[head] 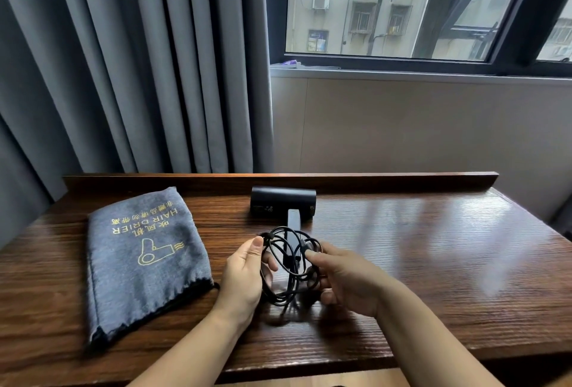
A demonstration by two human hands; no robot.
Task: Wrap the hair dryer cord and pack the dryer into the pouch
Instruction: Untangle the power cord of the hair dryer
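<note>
On the table (402, 263), my left hand (244, 275) and right hand (343, 278) both pinch the coiled cord (288, 266), keeping loops gathered beside the waiting pouch (139, 256).

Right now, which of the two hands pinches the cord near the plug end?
The right hand: it pinches the cord there, while the left hand holds the coil.

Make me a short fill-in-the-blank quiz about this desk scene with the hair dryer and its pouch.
1. Both hands hold the coiled black ____ above the wooden desk.
2. The grey pouch lies to the ____ of the left hand.
3. The hair dryer lies on the desk, still ____ the pouch.
4. The right hand ____ the coil between thumb and fingers.

Missing words: cord; left; outside; pinches
</note>
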